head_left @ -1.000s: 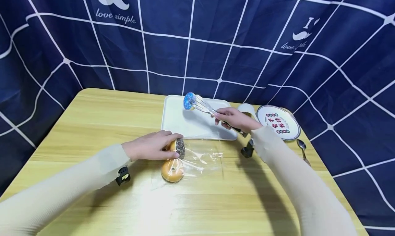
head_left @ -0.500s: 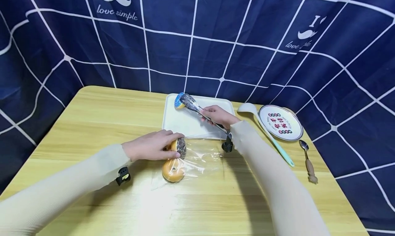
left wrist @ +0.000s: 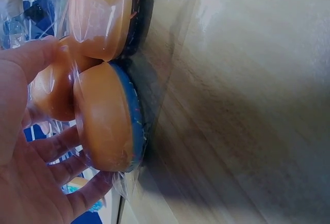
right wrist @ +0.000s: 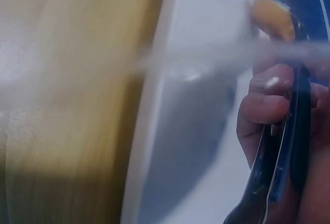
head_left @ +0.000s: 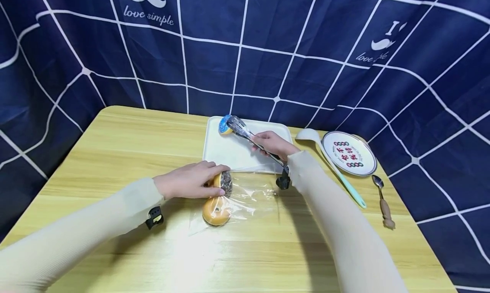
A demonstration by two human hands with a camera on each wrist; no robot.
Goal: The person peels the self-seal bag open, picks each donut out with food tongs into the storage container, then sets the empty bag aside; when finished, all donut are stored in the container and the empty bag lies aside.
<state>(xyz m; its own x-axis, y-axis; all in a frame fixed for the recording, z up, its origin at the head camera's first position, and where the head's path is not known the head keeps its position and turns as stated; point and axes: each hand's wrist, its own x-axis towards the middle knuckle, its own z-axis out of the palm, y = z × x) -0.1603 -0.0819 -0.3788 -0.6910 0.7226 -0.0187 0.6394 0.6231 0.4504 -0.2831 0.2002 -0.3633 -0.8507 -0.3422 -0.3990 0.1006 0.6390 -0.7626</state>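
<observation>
My left hand (head_left: 187,181) grips doughnuts inside a clear plastic bag (head_left: 250,199) on the table. Beside its fingertips is a dark-topped doughnut (head_left: 226,184); a plain-looking orange one (head_left: 214,212) lies just in front. The left wrist view shows a blue-iced doughnut (left wrist: 103,121) by the fingers, two more against it. My right hand (head_left: 272,142) holds metal tongs (head_left: 238,126), whose tips meet a blue-topped doughnut (head_left: 224,125) over the back left corner of the white tray (head_left: 222,155). Whether that doughnut touches the tray cannot be told.
Right of the tray lie a white ladle (head_left: 308,134) with a green handle, a round plate (head_left: 350,153) with red lettering, and a spoon (head_left: 384,208) with a brown handle. A dark blue checked curtain (head_left: 214,63) hangs behind the table (head_left: 153,259).
My right hand has moved left, carrying the tongs and blue-topped doughnut toward the tray's back left corner, mostly in the first half second. The left hand has stayed on the bag.
</observation>
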